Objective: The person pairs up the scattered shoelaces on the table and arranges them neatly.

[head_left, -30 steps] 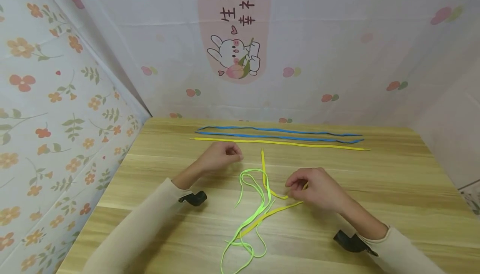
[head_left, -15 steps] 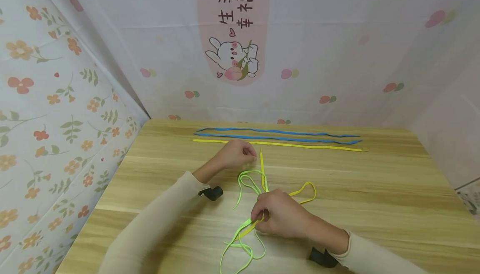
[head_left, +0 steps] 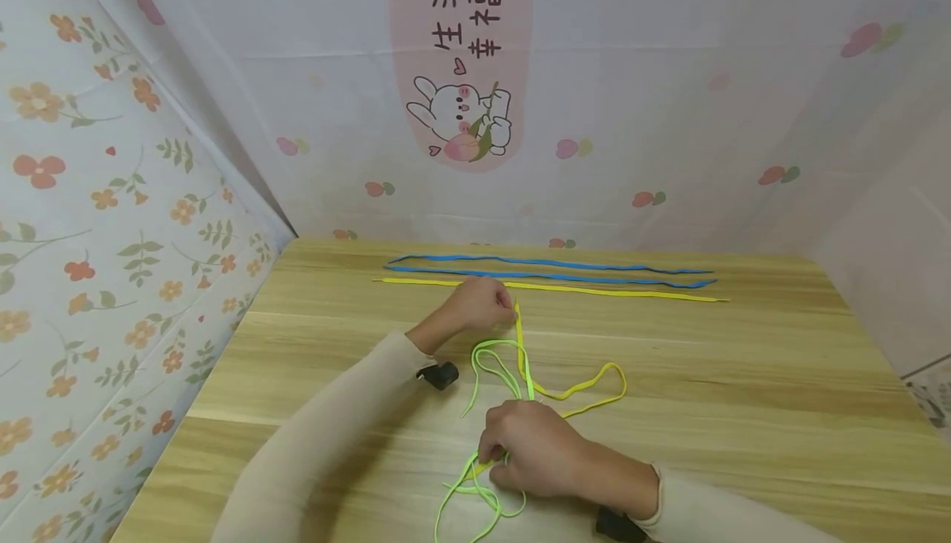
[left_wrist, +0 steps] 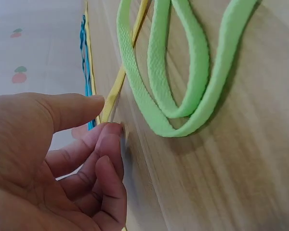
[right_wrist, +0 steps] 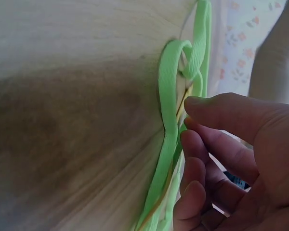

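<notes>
A bent yellow shoelace [head_left: 566, 396] lies on the table, crossing under a heap of lime-green shoelace [left_wrist: 197, 48]. My left hand [head_left: 483, 305] is at the yellow lace's far tip. In the left wrist view, its thumb and forefinger are slightly parted around the lace, the other fingers curled. Lower down, my right hand [head_left: 546, 452] hovers over the green heap and covers part of both laces. The right wrist view has the right thumb and forefinger a small gap apart beside the yellow strand, with a green loop [right_wrist: 167, 96] alongside.
At the back of the wooden table [head_left: 773, 361], a straight yellow shoelace [head_left: 594, 290] lies parallel to blue shoelace strands [head_left: 550, 263]. A printed cloth [head_left: 669, 114] hangs behind, and a floral cloth [head_left: 141, 246] stands at the left.
My right hand has left the yellow lace's right-hand bend and moved left and nearer, over the green heap. My left hand has moved right to the yellow lace's far tip.
</notes>
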A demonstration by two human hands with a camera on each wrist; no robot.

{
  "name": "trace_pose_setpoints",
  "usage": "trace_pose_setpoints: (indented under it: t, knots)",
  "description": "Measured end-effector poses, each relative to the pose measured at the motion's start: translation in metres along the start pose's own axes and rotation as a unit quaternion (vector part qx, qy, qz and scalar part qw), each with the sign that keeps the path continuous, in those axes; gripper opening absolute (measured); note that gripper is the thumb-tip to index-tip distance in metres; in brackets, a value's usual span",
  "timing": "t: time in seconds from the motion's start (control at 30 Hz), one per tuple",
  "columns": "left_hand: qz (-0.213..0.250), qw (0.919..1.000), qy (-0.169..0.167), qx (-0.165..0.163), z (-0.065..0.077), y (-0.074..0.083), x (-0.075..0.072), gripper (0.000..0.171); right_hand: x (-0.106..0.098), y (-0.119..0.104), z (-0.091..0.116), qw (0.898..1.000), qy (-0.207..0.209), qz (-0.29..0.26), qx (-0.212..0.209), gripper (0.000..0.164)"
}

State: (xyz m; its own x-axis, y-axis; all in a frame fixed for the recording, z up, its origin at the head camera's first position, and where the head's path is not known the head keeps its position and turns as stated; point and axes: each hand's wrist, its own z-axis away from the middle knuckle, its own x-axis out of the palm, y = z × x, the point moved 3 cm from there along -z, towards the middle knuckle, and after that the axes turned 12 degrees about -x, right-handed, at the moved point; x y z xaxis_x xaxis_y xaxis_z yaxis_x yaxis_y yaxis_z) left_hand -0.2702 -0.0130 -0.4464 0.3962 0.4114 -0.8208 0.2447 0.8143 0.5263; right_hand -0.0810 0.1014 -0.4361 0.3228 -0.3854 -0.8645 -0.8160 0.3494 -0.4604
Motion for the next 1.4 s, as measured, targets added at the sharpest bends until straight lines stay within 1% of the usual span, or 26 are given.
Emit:
trace_pose_setpoints:
  t: [0.07,0.13,0.23,0.33,0.47,0.57,0.63,0.7,0.8,0.87,0.9,0.97,1.1,1.17,1.23,1.27,1.3,1.4]
  knots:
    - [-0.005,0.9999,-0.01,0.001,-0.002,0.002,0.001,0.039,0.002,-0.001,-0.001,1.0,-0.006,0.005,0.001,0.022]
    - [-0.009,0.9997,-0.021,0.0,-0.004,0.004,0.001,0.052,0.003,-0.002,-0.001,1.0,-0.011,0.009,0.001,0.022]
    - [-0.016,0.9993,-0.032,-0.01,-0.006,0.007,0.001,0.063,0.006,-0.003,-0.002,1.0,-0.014,0.015,-0.003,0.023]
    - [-0.032,0.9981,-0.038,-0.037,-0.009,0.011,0.002,0.066,0.008,-0.003,-0.003,0.999,-0.016,0.032,-0.009,0.022]
    - [-0.054,0.994,-0.045,-0.084,-0.013,0.015,0.003,0.069,0.008,-0.006,-0.006,0.998,-0.016,0.054,-0.016,0.019]
    - [-0.066,0.9898,-0.05,-0.116,-0.016,0.017,0.003,0.068,0.008,-0.008,-0.007,0.998,-0.015,0.058,-0.017,0.019]
    - [-0.074,0.9872,-0.055,-0.131,-0.02,0.017,0.004,0.065,0.008,-0.009,-0.007,0.998,-0.013,0.062,-0.017,0.02]
    - [-0.081,0.9876,-0.046,-0.126,-0.035,0.003,0.016,0.062,0.008,-0.01,-0.008,0.998,-0.012,0.066,-0.019,0.022]
    - [-0.101,0.987,-0.05,-0.114,-0.065,-0.02,0.034,0.058,0.009,-0.01,-0.008,0.997,-0.013,0.075,-0.025,0.024]
    - [-0.113,0.987,-0.047,-0.104,-0.081,-0.033,0.045,0.056,0.01,-0.01,-0.008,0.996,-0.016,0.079,-0.028,0.025]
    - [-0.116,0.9856,-0.056,-0.11,-0.084,-0.033,0.045,0.055,0.011,-0.01,-0.007,0.996,-0.017,0.079,-0.032,0.025]
    - [-0.118,0.9848,-0.064,-0.111,-0.089,-0.036,0.047,0.052,0.012,-0.009,-0.007,0.996,-0.017,0.073,-0.041,0.026]
    - [-0.109,0.9843,-0.073,-0.118,-0.089,-0.037,0.048,0.049,0.013,-0.009,-0.007,0.998,-0.017,0.041,-0.053,0.03]
    - [-0.109,0.984,-0.074,-0.12,-0.084,-0.035,0.047,0.05,0.012,-0.009,-0.006,0.998,-0.019,0.022,-0.049,0.032]
    - [-0.108,0.9854,-0.061,-0.117,-0.078,-0.032,0.045,0.05,0.01,-0.009,-0.004,0.999,-0.021,0.011,-0.044,0.034]
    - [-0.103,0.9858,-0.06,-0.118,-0.071,-0.027,0.041,0.051,0.009,-0.009,-0.003,0.999,-0.021,0.009,-0.04,0.034]
    - [-0.097,0.9879,-0.05,-0.11,-0.068,-0.027,0.04,0.052,0.007,-0.009,-0.003,0.999,-0.02,0.009,-0.038,0.034]
    - [-0.074,0.9906,-0.047,-0.104,-0.044,-0.009,0.025,0.055,0.004,-0.009,0.0,0.999,-0.014,0.009,-0.035,0.034]
